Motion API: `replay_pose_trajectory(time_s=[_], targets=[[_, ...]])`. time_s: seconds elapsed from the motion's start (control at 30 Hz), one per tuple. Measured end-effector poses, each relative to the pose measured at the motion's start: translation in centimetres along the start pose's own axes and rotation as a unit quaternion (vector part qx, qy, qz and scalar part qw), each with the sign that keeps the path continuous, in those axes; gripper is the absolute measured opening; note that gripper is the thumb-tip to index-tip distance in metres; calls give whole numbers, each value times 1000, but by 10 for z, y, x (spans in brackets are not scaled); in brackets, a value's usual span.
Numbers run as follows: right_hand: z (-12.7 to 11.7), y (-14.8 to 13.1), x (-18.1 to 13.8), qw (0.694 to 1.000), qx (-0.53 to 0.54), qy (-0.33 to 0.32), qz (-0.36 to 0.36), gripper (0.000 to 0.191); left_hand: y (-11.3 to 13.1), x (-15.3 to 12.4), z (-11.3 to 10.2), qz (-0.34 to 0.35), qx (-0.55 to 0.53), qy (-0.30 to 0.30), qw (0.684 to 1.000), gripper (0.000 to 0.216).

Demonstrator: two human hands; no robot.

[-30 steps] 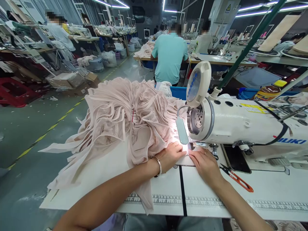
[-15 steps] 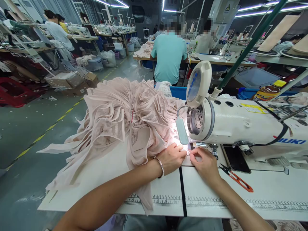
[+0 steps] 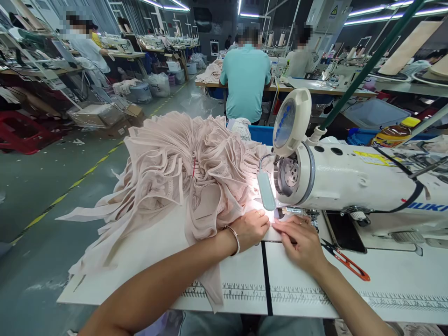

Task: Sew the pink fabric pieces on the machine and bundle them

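Since half a second ago the right hand [image 3: 301, 242] has flattened out from a pinch, its fingers now stretched along the pale fabric piece [image 3: 268, 224] that lies on the bench [image 3: 147, 252] just in front of the needle area of the sewing machine [image 3: 350, 179]. The left hand [image 3: 250, 228] has barely shifted; it rests palm down on the same piece, touching the right at the fingertips, a bangle [image 3: 235, 239] on its wrist. Neither hand closes a grip on anything: both press open and flat, holding the cloth down rather than grasping it. To guide the piece well, I judge the fingertips should keep it smooth and square to the needle, staying to either side of the foot and not under it. The glare from the small lamp [image 3: 266, 189] washes out the exact edge, so I cannot tell how the seam lines up. Behind the left hand a big heap of pink fabric [image 3: 175, 168] crowds the bench and drapes over its near edge; its weight could drag on the piece. Red-handled snips [image 3: 345, 260] lie just right of the right wrist. Farther off, a person in a teal shirt [image 3: 247, 81] sits at another bench, back turned.
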State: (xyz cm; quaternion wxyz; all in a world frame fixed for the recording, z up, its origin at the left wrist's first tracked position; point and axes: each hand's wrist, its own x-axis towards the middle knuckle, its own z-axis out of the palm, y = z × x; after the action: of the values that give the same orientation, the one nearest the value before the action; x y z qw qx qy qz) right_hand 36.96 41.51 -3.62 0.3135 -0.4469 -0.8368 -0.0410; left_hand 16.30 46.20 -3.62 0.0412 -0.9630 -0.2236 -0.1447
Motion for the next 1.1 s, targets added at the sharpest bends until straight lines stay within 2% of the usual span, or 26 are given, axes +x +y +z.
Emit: replay_pose_trajectory(time_s=[0.13, 0.23, 0.3, 0.4, 0.53, 0.67, 0.87, 1.1], targets=[[1, 2, -2, 999, -25, -30, -19, 34, 0, -2, 3, -34, -35, 18, 999, 14], [3, 4, -2, 998, -16, -51, 28, 37, -1, -7, 4, -90, -71, 47, 992, 10], [4, 5, -2, 996, -11, -58, 59, 40, -2, -10, 5, -98, -90, 49, 990, 12], [5, 6, -3, 996, -4, -59, 72, 41, -3, -13, 6, -80, -103, 31, 991, 21], [6, 5, -4, 998, 5, -47, 52, 41, -4, -12, 4, -71, -111, 8, 991, 24], [6, 4, -3, 999, 10, -27, 17, 38, -4, -10, -1, -72, -119, 0, 990, 32], [7, 5, -2, 1000, 3, -13, 9, 35, -4, -7, -3, -83, -137, -11, 987, 38], [12, 10, -3, 998, -22, -55, 27, 37, -5, -3, -5, -113, -153, -46, 981, 39]])
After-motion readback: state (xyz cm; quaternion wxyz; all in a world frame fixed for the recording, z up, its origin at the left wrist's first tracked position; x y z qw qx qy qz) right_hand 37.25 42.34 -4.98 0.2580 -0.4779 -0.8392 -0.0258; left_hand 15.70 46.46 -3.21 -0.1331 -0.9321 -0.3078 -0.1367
